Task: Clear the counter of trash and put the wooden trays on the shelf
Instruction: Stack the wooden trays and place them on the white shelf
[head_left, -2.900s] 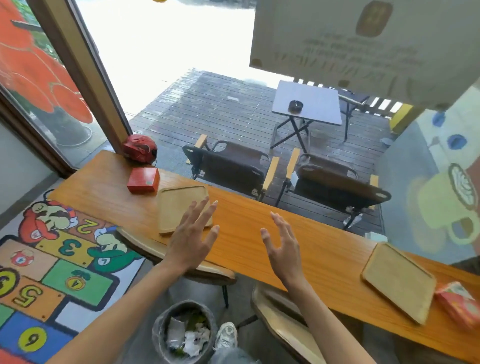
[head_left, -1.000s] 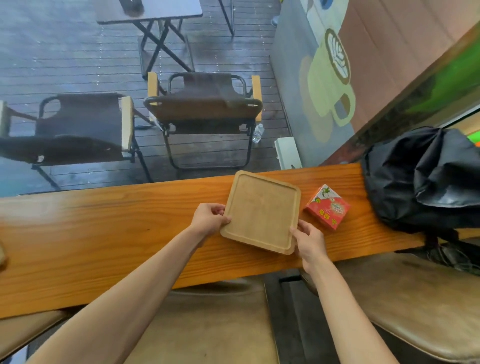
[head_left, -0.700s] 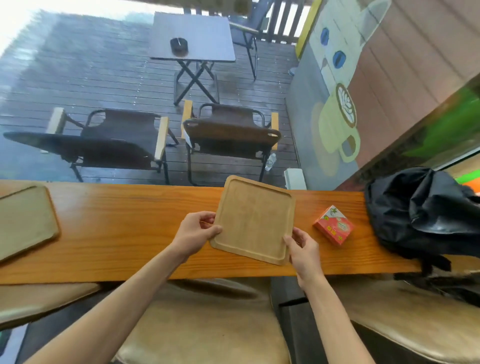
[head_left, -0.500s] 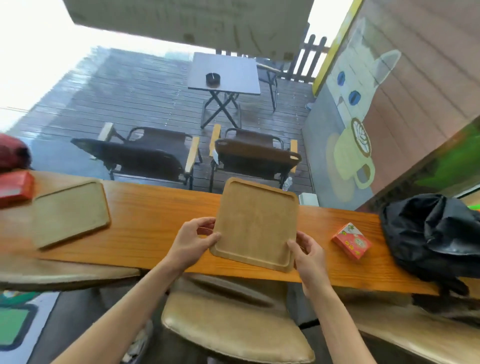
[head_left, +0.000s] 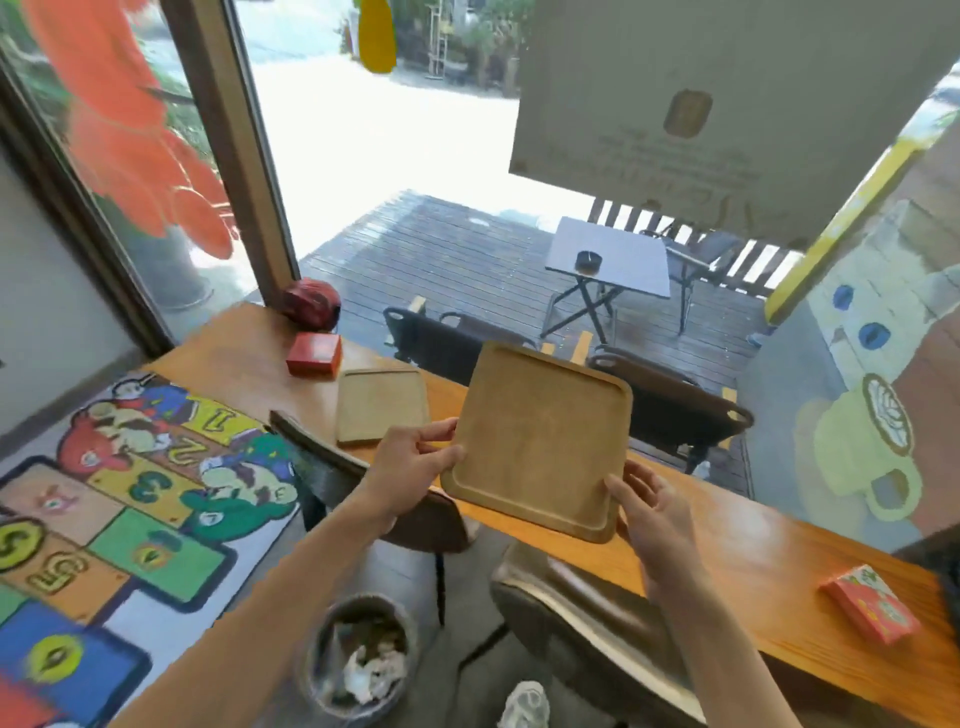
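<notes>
I hold a square wooden tray (head_left: 540, 441) tilted in the air above the orange wooden counter (head_left: 727, 545). My left hand (head_left: 415, 467) pinches its left edge and my right hand (head_left: 649, 514) grips its lower right corner. A second wooden tray (head_left: 379, 402) lies flat on the counter to the left. Beyond it sit a red box (head_left: 314, 354) and a dark red round object (head_left: 310, 303). A red and white carton (head_left: 867, 603) lies on the counter at the far right.
A bin (head_left: 358, 660) with crumpled paper stands on the floor below my arms. Two brown stools (head_left: 587, 608) are tucked under the counter. A colourful number mat (head_left: 119, 509) covers the floor at left. The window behind the counter shows outdoor chairs and a table.
Both hands lifted the right-hand tray off the counter and carried it leftward. My view swung left, so the black bag left the frame and the mat and bin came in.
</notes>
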